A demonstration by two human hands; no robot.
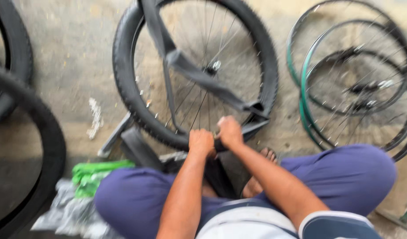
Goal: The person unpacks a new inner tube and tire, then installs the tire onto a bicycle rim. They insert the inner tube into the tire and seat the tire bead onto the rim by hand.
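A bicycle wheel with a black knobbly tyre point(124, 84) lies flat on the concrete floor in front of my crossed legs. A limp black inner tube point(203, 79) drapes across its spokes and hangs over the near rim. My left hand point(200, 142) is clenched on the tyre's near edge. My right hand point(230, 132) grips the same edge right beside it, where the tube meets the tyre. The frame is motion-blurred, so the fingers' exact hold is unclear.
Bare rims with spokes point(353, 84), one of them green, are stacked at the right. Other black tyres point(40, 146) lie at the left. A green packet point(95, 173) and crumpled plastic point(70, 214) sit by my left knee. A grey flat bar point(115, 139) lies beside the wheel.
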